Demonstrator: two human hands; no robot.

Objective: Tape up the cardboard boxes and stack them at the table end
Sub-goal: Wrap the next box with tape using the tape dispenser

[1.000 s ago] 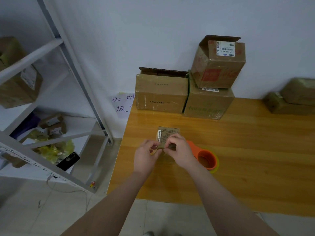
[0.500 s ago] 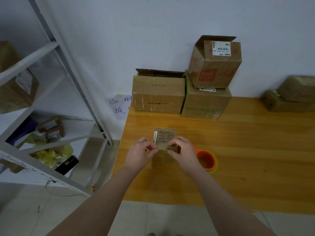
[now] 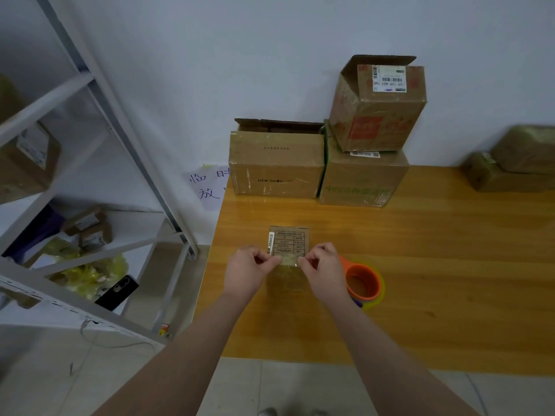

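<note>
Three boxes (image 3: 276,163) at wall, wood table (image 3: 435,265), shelving (image 3: 99,85) left, maybe phone (image 3: 116,292).

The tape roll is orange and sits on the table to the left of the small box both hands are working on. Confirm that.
Not quite. The head view shows the orange tape roll on the table to the right of the small box, just behind the right hand. The rest holds: the left hand and the right hand are both at that box.
</note>
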